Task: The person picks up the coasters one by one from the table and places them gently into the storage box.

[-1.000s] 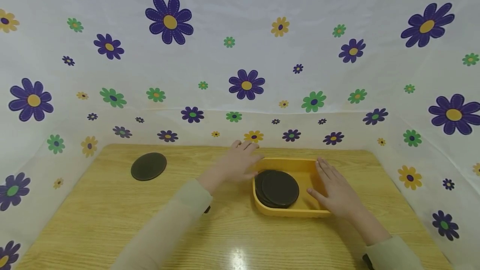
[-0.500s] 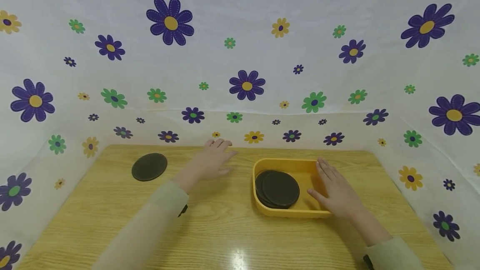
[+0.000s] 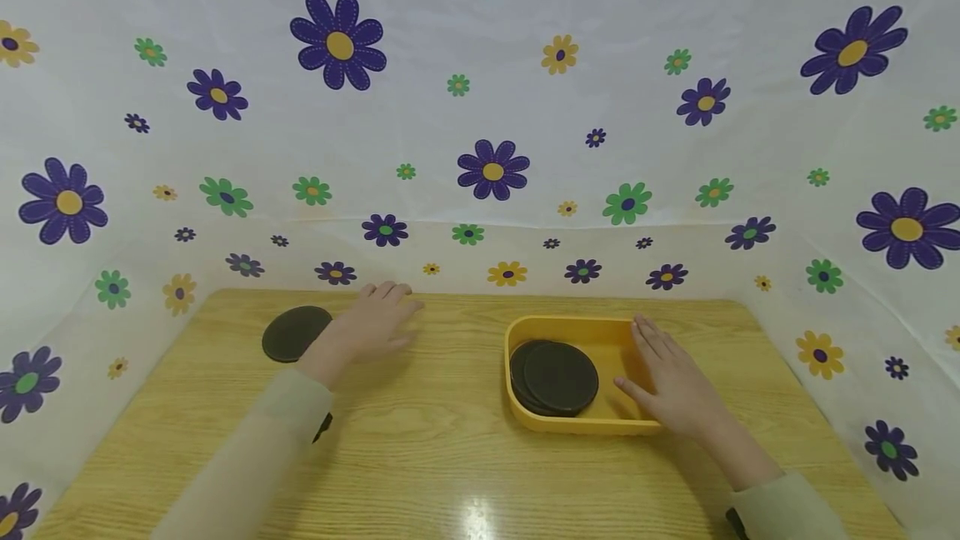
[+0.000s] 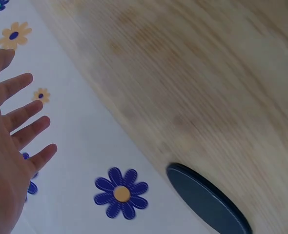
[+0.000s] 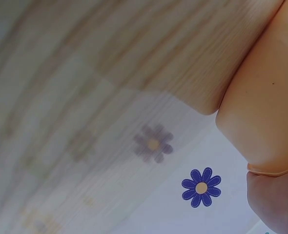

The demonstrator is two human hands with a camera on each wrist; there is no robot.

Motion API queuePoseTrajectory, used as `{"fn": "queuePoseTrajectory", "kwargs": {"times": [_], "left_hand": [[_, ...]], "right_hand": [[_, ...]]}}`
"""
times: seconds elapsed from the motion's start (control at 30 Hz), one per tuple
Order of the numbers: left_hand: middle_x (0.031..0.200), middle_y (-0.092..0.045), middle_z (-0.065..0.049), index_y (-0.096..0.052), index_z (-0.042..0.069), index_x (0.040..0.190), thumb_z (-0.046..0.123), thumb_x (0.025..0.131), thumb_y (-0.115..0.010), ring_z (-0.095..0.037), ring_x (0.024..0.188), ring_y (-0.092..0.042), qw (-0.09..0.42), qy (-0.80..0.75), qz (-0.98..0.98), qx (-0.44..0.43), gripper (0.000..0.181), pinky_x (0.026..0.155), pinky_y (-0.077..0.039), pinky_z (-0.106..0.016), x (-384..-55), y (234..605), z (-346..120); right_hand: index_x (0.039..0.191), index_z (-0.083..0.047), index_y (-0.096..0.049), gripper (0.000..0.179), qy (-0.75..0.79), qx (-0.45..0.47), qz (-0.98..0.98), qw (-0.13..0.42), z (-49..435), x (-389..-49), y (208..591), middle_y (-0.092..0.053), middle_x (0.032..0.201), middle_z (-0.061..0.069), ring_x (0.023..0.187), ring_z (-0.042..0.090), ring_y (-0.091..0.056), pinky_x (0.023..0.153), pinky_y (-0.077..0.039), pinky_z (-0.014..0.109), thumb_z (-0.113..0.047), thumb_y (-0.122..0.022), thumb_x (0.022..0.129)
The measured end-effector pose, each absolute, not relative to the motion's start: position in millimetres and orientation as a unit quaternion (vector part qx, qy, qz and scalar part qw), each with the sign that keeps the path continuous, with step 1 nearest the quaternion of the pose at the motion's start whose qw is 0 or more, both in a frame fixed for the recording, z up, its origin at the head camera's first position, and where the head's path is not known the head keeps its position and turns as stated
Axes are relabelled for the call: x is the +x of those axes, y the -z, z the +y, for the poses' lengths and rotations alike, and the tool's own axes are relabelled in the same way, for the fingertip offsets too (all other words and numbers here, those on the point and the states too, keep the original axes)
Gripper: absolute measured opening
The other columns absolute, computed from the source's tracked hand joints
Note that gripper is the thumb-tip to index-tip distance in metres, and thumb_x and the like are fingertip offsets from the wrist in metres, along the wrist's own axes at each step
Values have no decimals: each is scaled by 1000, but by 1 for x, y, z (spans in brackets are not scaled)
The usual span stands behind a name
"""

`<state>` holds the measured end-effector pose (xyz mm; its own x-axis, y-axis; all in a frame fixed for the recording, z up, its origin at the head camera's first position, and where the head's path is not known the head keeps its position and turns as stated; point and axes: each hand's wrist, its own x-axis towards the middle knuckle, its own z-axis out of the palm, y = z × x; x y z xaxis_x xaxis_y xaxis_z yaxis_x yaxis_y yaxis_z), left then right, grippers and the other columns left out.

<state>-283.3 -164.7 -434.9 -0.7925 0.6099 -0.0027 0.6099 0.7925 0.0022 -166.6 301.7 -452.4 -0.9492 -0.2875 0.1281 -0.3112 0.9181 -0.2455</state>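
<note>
My left hand (image 3: 367,327) is over the table with its fingers spread and nothing in them. It is just right of a flat, round black disc (image 3: 288,334) that lies on the wood, and the wrist overlaps the disc's edge in the head view. In the left wrist view the fingers (image 4: 29,127) are apart and the disc (image 4: 207,202) lies to their lower right. My right hand (image 3: 675,382) rests with straight fingers on the right end of a yellow plastic bin (image 3: 585,426). Inside the bin, several black discs (image 3: 561,377) are stacked at the left end.
The wooden table (image 3: 450,473) stretches between the two hands. A white cloth (image 3: 420,123) printed with purple, yellow and green flowers hangs behind the table's back edge and along both sides.
My left hand has moved left from beside the bin toward the lone disc, its fingers staying loose. My right hand, the bin and the discs keep their places.
</note>
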Motion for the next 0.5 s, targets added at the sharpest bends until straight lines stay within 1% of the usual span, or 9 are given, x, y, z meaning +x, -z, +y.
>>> {"fn": "queuePoseTrajectory", "kwargs": {"times": [0.17, 0.4, 0.5], "left_hand": [[153, -52, -21, -58, 9, 149, 35, 106, -60, -43, 146, -46, -10, -3, 954, 300, 50, 122, -35, -64, -285, 440, -186], [150, -54, -25, -62, 4, 144, 31, 104, -62, -46, 143, -49, -31, -6, 961, 274, 48, 118, -38, -67, -282, 447, -210], [150, -54, -26, -62, 2, 143, 29, 104, -62, -47, 143, -50, -37, -2, 965, 259, 48, 120, -37, -66, -280, 452, -219]], "right_hand": [[163, 9, -27, 91, -131, 152, -979, 43, 301, -167, 452, -21, 174, 27, 160, 48, -23, 127, -25, 62, -49, -61, 103], [163, 10, -27, 91, -128, 150, -979, 43, 301, -167, 453, -22, 174, 27, 160, 48, -23, 126, -26, 63, -50, -62, 103], [163, 9, -27, 91, -127, 150, -980, 42, 301, -167, 453, -21, 174, 27, 160, 48, -23, 126, -26, 63, -50, -62, 103]]}}
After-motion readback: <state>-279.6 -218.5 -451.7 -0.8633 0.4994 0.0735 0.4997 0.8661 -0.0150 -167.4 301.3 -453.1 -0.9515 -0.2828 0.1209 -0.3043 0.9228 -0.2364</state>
